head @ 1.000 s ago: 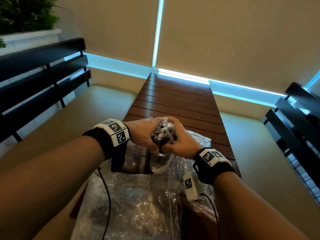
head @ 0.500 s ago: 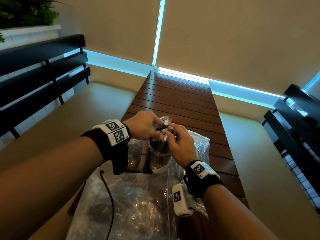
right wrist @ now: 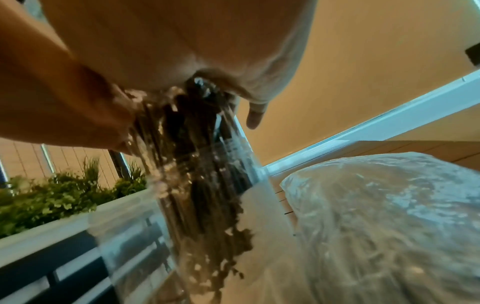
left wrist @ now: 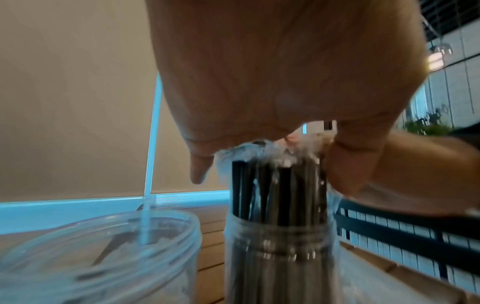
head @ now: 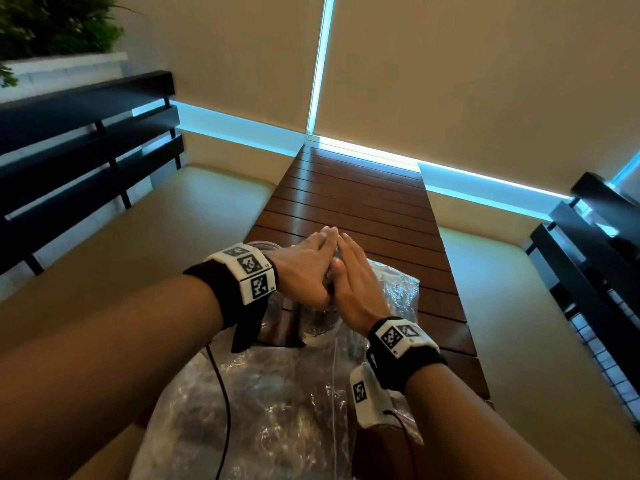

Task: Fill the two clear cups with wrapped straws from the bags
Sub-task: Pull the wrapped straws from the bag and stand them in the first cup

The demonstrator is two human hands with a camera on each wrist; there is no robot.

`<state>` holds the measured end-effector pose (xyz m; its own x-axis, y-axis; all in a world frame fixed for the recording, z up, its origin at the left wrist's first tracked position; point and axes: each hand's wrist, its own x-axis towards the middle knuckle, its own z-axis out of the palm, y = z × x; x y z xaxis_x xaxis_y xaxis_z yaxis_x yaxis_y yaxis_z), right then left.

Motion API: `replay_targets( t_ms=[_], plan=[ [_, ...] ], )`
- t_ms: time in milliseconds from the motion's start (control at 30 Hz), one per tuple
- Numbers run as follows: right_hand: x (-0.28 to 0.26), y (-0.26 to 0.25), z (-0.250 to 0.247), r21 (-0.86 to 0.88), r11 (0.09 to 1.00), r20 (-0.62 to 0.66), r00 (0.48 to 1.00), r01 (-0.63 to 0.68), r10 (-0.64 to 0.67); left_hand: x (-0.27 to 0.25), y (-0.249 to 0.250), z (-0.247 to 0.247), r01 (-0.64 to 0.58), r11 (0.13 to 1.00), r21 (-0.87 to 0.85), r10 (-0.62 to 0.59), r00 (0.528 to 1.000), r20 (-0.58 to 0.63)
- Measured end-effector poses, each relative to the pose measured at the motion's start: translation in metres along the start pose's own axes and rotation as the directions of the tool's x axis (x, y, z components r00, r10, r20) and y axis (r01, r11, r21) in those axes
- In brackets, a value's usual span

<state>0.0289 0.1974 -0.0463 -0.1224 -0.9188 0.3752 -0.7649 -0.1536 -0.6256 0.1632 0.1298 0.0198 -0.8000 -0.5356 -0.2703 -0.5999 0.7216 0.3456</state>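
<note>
A: Biggest first. Slatted wooden tabletop point(head: 356, 202), cream benches either side, dark slat railing point(head: 86, 140) on the left.

B: On the near end of it?

A: Crinkled clear bags point(head: 277, 403) spread under both forearms, dark contents, hard to make out. A second lump of bag point(right wrist: 384, 216) sits just right of the cups.

B: Cups?

A: Two. Filled cup point(left wrist: 278, 257) stands upright, packed with dark wrapped straws point(left wrist: 275, 189) whose tops stick out above the rim. Other cup point(left wrist: 103, 253) is just beside it on the left, mostly empty-looking, blurred.

B: Hands?

A: Left hand point(head: 304, 268) and right hand point(head: 353, 278) both flat, fingers straight and together, palms facing each other, fingertips meeting over the filled cup. The straw bundle is directly under and between the palms; both palms press on the wrapper tops from either side. Nothing pinched.

B: Contact with the cup itself?

A: Cannot tell; only the straw tops clearly touch the hands. Both wrists carry black bands with marker blocks.
</note>
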Motion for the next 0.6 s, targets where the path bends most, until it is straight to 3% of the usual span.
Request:
replay_targets(
  t_ms=[133, 333, 467, 533, 600],
  plan=[
    [0.001, 0.009, 0.000, -0.093, 0.995, 0.048, 0.999, 0.018, -0.014, 0.012, -0.007, 0.025, 0.007, 0.993, 0.117, 0.009, 0.991, -0.131],
    [-0.005, 0.009, 0.001, -0.149, 0.989, 0.011, 1.000, 0.004, -0.003, 0.019, -0.009, 0.042, -0.010, 0.985, 0.172, 0.074, 0.926, -0.370],
    [-0.001, 0.002, -0.009, -0.216, 0.976, 0.080, 0.997, 0.006, 0.012, 0.017, -0.005, 0.035, 0.073, 0.968, 0.241, 0.006, 0.950, -0.312],
    [0.003, 0.001, -0.014, -0.230, 0.971, 0.125, 0.988, -0.064, 0.094, 0.015, 0.002, 0.022, 0.124, 0.950, 0.287, -0.057, 0.972, -0.230],
    [0.006, -0.001, -0.020, -0.145, 0.976, 0.081, 0.981, -0.163, 0.176, 0.011, 0.010, 0.009, 0.147, 0.943, 0.299, -0.094, 0.978, -0.184]
  ],
)
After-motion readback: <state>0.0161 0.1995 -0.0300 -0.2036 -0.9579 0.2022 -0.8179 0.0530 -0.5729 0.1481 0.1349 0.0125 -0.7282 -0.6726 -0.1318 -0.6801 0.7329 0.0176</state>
